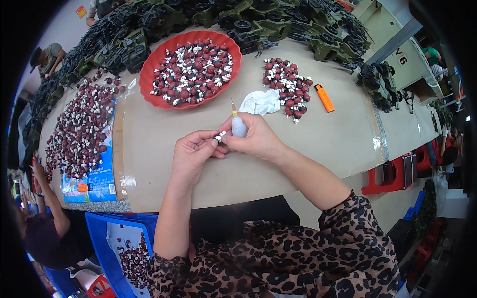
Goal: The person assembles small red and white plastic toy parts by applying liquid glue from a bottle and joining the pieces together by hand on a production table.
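Observation:
In the middle of the table my left hand (194, 149) is closed, its thumb and fingertips pinching a small dark-and-white piece (219, 137). My right hand (258, 136) is wrapped round a small whitish squeeze bottle (239, 127) with a yellow collar and a thin needle tip pointing up. The right thumb also reaches the little piece, so both hands meet there. Beyond my hands a red scalloped bowl (144, 82) holds many red, black and white pieces. A crumpled white tissue (260, 102) lies just past my right hand, beside a loose pile of the pieces (287, 84).
An orange lighter (325, 98) lies right of the pile. More pieces (82, 129) cover a blue sheet (107, 174) at left. Green toy vehicles (253, 32) crowd the far edge. A blue bin (99, 233) stands below left. Another person's arm (49, 193) reaches in at left.

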A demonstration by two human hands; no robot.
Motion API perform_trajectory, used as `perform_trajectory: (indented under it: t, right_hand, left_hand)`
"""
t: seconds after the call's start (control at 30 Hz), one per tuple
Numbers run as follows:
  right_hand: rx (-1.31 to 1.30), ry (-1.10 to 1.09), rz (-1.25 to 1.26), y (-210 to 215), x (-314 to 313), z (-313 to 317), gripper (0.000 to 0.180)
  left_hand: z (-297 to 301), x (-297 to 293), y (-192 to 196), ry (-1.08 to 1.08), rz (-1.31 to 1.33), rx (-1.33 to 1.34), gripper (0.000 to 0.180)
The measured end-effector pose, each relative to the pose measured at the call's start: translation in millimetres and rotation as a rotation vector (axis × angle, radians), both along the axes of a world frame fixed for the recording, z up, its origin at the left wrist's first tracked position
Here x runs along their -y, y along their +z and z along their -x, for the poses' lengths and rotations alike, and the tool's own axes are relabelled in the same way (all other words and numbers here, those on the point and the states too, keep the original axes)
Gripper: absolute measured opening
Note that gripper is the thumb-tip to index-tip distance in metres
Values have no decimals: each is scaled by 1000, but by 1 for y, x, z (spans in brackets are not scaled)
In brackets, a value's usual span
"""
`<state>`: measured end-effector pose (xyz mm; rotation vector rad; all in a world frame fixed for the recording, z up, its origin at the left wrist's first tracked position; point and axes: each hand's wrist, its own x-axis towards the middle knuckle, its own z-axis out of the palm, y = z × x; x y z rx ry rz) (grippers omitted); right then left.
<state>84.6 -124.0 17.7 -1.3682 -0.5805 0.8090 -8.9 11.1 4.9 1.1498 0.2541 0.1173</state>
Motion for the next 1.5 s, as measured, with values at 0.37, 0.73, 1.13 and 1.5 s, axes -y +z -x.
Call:
perform_trajectory:
  t: [0.37, 0.73, 1.13, 1.5]
  right_hand:
    - [76, 35, 33, -3, -1, 0, 14]
    - [119, 27, 68, -8, -2, 0, 14]
    - [29, 2, 24, -6, -2, -1, 15]
    - [26, -17, 18, -9, -2, 0, 19]
  left_hand:
    - [3, -1, -2, 5, -15, 8, 18]
    - [1, 2, -6, 22, -38, 0, 18]
    - [-1, 0, -2, 15, -26, -11, 17]
    - [-1, 1, -3, 17, -26, -10, 15]
